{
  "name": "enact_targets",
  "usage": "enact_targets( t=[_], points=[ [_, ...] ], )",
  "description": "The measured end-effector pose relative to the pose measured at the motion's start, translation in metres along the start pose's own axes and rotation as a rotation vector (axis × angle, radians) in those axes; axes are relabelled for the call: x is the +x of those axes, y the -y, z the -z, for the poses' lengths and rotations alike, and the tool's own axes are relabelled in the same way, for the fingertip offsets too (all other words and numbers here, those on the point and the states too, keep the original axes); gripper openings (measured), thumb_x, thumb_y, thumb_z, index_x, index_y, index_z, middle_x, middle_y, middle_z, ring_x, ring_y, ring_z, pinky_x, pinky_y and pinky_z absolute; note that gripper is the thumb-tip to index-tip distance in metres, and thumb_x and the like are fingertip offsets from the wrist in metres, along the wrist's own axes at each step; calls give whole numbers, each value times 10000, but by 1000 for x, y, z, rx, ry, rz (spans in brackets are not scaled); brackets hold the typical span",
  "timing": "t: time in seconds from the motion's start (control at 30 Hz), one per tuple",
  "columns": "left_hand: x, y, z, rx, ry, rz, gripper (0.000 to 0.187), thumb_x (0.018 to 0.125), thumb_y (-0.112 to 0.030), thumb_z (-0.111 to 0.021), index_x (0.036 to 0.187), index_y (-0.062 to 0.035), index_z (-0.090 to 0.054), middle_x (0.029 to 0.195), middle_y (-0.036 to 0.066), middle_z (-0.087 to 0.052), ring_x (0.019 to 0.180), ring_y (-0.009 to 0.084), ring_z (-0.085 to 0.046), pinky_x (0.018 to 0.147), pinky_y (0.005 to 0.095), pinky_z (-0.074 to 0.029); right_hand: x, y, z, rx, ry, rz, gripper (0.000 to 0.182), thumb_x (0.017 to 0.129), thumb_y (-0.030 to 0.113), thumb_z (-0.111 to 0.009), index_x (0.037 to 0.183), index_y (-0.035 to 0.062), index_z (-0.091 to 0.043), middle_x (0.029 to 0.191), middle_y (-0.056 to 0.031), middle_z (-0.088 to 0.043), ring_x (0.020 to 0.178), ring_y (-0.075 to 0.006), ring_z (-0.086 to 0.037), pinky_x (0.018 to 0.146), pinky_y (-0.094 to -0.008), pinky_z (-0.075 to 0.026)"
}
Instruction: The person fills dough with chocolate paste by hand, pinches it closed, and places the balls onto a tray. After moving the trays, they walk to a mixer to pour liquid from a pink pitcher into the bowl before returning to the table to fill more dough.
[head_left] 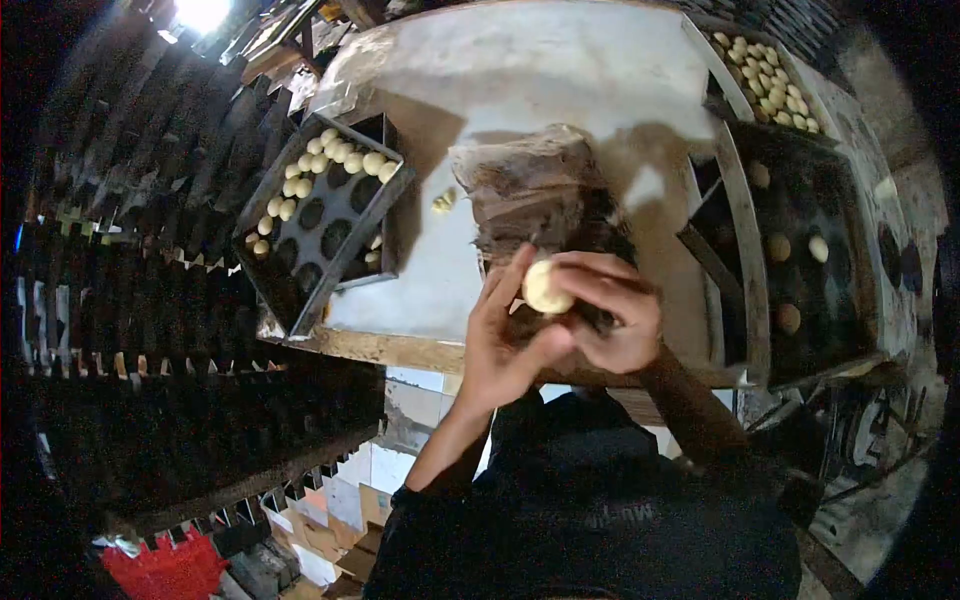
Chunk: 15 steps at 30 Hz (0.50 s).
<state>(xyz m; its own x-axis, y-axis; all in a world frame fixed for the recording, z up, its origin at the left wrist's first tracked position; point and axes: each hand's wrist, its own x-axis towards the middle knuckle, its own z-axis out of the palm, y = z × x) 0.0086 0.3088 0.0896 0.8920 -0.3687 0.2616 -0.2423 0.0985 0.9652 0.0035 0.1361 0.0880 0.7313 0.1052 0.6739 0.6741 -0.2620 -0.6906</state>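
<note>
A pale yellow dough ball (547,287) sits between my two hands above the front of the table. My left hand (505,345) cups its left side, with fingers pointing up and the thumb beneath. From the other side, the curved fingers of my right hand (615,310) press against the ball. Just beyond my hands lies a brown, layered, soft-looking mass (540,190), whose kind I cannot make out. Small yellow scraps (443,202) rest on the table to its left.
A dark tray (395,190) at the left carries rows of similar balls over another tray. At the right, a tray (745,290) has a few scattered balls, and a farther tray (705,55) is filled with them. Dark stacked racks (150,250) stand at the left.
</note>
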Motion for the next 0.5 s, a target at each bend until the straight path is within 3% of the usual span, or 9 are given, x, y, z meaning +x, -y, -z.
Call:
enact_targets(
  t=[0.07,0.17,0.23,0.3,0.37,0.4,0.43,0.47,0.5],
  points=[
    [-12,-16,-20,-10,-225,92,455,882,-137,-643,1286,30,-517,1127,98,-517,1036,160,-520,889,275,-428,-11,27,-8,174,-15,-99,382,733,48,-707,1110,22,-649,1273,-207,-532,1145,-333,-555,969,-403,-432],
    [-35,-17,-35,153,-245,-37,385,893,-101,-614,1259,2,-553,1070,102,-525,1003,179,-524,883,279,-426,-25,43,0,133,-136,-128,272,827,79,-628,1084,-10,-642,1114,-169,-620,994,-267,-628,850,-323,-480],
    [-62,-8,-43,314,-210,-181,467,908,-189,-603,1326,-14,-488,1209,182,-480,1125,260,-490,929,327,-409,-32,55,-3,102,-80,-172,221,898,82,-547,1054,-52,-627,1009,-145,-647,904,-214,-639,799,-276,-480],
    [-67,-28,-60,-89,-225,-186,567,915,-278,-583,1388,-27,-397,1297,222,-409,1205,304,-441,967,364,-385,-45,71,-21,99,-223,-239,179,902,68,-532,999,-49,-626,905,-112,-650,815,-193,-632,737,-269,-479],
    [-75,-31,-40,-69,-149,-98,547,936,-309,-544,1362,6,-405,1268,217,-452,1167,275,-469,942,359,-402,-57,71,-62,149,-357,-239,85,847,52,-598,904,-3,-628,803,-132,-638,686,-226,-653,595,-315,-477],
    [-84,-30,-23,59,-83,-32,544,947,-325,-525,1349,23,-409,1254,215,-474,1148,260,-483,930,357,-410,-56,76,-63,-94,-191,-133,94,875,51,-565,918,-10,-623,766,-137,-617,671,-248,-634,618,-316,-480],
    [-94,-32,-6,162,-50,37,544,958,-340,-505,1336,39,-413,1239,213,-495,1129,246,-497,918,355,-419,-56,67,-85,-78,-265,-97,101,886,60,-559,933,-6,-618,762,-137,-605,680,-252,-619,632,-319,-475],
    [-108,-40,4,137,-102,273,478,970,-308,-494,1277,58,-479,1127,190,-590,1031,201,-550,860,330,-452,-59,59,-109,-62,-341,-65,108,897,69,-552,948,-3,-613,758,-137,-592,688,-257,-605,647,-323,-470],
    [-121,-29,12,209,-259,127,373,985,-258,-476,1149,65,-569,880,117,-652,840,144,-563,744,294,-473,-55,76,-117,132,-141,-359,119,894,69,-561,990,12,-602,772,-121,-588,717,-279,-585,678,-338,-457]
  ],
)
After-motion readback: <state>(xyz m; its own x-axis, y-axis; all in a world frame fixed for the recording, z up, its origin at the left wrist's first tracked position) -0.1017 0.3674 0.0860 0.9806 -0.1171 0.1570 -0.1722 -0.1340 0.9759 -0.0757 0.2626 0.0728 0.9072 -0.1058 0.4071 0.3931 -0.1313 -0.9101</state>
